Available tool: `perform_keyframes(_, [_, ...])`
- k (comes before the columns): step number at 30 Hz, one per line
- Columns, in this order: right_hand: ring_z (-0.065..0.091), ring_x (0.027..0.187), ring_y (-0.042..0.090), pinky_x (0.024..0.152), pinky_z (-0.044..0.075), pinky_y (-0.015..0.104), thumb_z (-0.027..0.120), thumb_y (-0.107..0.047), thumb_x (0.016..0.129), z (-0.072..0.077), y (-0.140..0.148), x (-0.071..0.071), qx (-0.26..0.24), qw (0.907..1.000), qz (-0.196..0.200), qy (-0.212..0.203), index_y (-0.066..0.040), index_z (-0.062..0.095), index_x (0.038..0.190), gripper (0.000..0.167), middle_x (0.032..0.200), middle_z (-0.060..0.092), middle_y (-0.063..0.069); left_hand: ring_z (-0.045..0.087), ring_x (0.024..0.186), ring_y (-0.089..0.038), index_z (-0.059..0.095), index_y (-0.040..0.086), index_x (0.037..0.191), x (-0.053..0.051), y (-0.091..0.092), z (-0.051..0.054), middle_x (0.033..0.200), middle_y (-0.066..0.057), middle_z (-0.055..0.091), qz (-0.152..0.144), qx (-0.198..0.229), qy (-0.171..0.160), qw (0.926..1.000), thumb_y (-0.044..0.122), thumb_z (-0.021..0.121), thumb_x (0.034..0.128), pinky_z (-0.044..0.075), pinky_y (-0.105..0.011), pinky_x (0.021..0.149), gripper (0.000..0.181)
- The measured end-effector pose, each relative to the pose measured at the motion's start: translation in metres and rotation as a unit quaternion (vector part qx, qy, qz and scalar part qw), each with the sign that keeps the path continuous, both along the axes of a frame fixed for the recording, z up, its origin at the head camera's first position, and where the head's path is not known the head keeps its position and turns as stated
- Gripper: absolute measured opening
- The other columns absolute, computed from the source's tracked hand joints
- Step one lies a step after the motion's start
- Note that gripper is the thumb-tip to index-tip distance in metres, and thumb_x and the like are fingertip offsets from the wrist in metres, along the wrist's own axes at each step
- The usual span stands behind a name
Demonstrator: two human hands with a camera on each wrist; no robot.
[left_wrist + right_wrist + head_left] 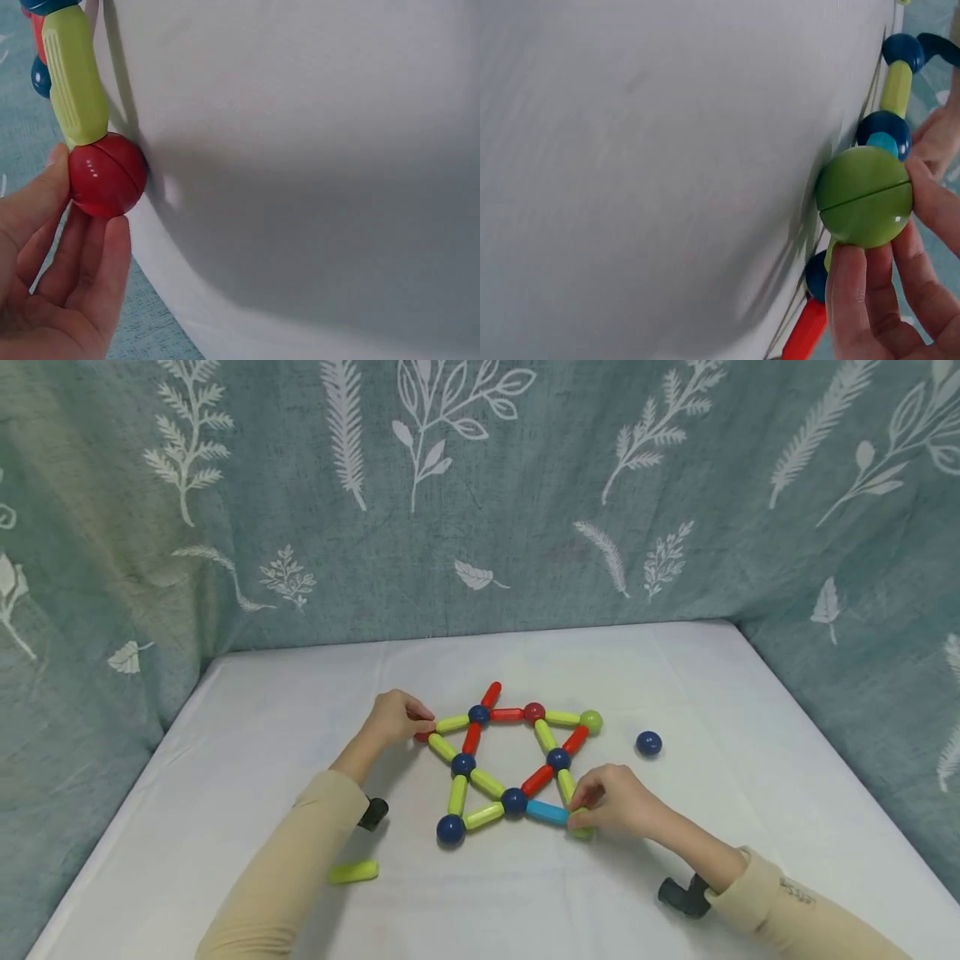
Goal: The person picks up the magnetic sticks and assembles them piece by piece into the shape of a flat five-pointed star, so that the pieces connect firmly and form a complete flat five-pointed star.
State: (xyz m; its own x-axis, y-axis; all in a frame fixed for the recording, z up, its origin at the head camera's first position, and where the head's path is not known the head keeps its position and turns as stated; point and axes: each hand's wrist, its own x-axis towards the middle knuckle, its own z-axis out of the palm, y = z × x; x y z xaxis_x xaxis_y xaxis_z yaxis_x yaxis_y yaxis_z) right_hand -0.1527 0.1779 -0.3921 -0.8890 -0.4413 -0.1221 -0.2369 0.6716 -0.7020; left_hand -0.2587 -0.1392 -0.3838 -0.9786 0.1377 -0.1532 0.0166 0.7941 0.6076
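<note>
A flat, star-like frame of magnetic rods and balls lies on the white cloth in the head view. At its left corner my left hand (393,717) pinches a red ball (109,174) between thumb and fingers; a lime rod (76,75) joins that ball. My right hand (618,797) grips a green ball (864,196) at the near right corner, where a light blue rod (547,812) and a lime rod (566,787) meet. Dark blue balls, such as this blue ball (513,802), link the inner ring. One red rod (491,695) sticks out at the far side.
A loose dark blue ball (648,743) sits right of the frame. A loose lime rod (354,872) lies near the left forearm. The white-covered table (660,668) ends at a teal leaf-patterned curtain (525,568). Dark wrist mounts (684,897) hang under the sleeves.
</note>
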Motion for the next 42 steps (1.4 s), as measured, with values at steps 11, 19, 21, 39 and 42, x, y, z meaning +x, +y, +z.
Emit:
perform_keyframes(11, [0.056, 0.072, 0.013, 0.061, 0.048, 0.026, 0.080, -0.014, 0.069, 0.003, 0.018, -0.020, 0.030, 0.9979, -0.057, -0.010, -0.006, 0.068, 0.081, 0.019, 0.077, 0.063, -0.002, 0.061, 0.070, -0.015, 0.071, 0.001, 0.083, 0.034, -0.010, 0.004, 0.077, -0.004, 0.066, -0.036, -0.024, 0.010, 0.9990, 0.013, 0.072, 0.0783, 0.049, -0.027, 0.060, 0.012])
perform_keyframes(19, [0.061, 0.082, 0.023, 0.066, 0.051, 0.031, 0.076, -0.012, 0.073, 0.006, 0.023, -0.042, 0.050, 0.9934, -0.102, -0.013, -0.001, 0.067, 0.088, 0.021, 0.086, 0.064, 0.006, 0.057, 0.063, -0.011, 0.068, 0.003, 0.076, 0.064, -0.010, 0.002, 0.070, 0.000, 0.063, -0.057, -0.012, 0.009, 0.9983, 0.012, 0.074, 0.0760, 0.046, -0.024, 0.054, 0.012])
perform_keyframes(21, [0.061, 0.084, 0.025, 0.067, 0.051, 0.032, 0.075, -0.011, 0.074, 0.005, 0.022, -0.047, 0.052, 0.9924, -0.111, -0.011, 0.000, 0.067, 0.090, 0.021, 0.088, 0.065, 0.008, 0.056, 0.061, -0.011, 0.066, 0.003, 0.075, 0.071, -0.009, 0.002, 0.069, 0.000, 0.062, -0.053, -0.004, 0.003, 0.9986, 0.012, 0.074, 0.0764, 0.047, -0.024, 0.052, 0.012])
perform_keyframes(39, [0.053, 0.102, 0.034, 0.085, 0.044, 0.044, 0.069, -0.012, 0.081, 0.002, 0.019, -0.089, 0.027, 0.9812, -0.190, -0.024, 0.001, 0.064, 0.105, 0.028, 0.111, 0.060, 0.020, 0.045, 0.050, -0.009, 0.055, 0.010, 0.061, 0.118, 0.025, -0.004, 0.054, 0.004, 0.050, -0.063, -0.019, 0.019, 0.9977, 0.018, 0.080, 0.0693, 0.037, -0.021, 0.045, 0.027])
perform_keyframes(42, [0.051, 0.104, 0.034, 0.087, 0.043, 0.045, 0.068, -0.012, 0.082, 0.001, 0.020, -0.094, 0.017, 0.9799, -0.197, -0.026, 0.001, 0.064, 0.107, 0.028, 0.114, 0.059, 0.020, 0.045, 0.049, -0.009, 0.054, 0.010, 0.061, 0.121, 0.032, -0.004, 0.053, 0.004, 0.049, -0.064, -0.012, 0.021, 0.9976, 0.018, 0.080, 0.0695, 0.035, -0.020, 0.045, 0.028])
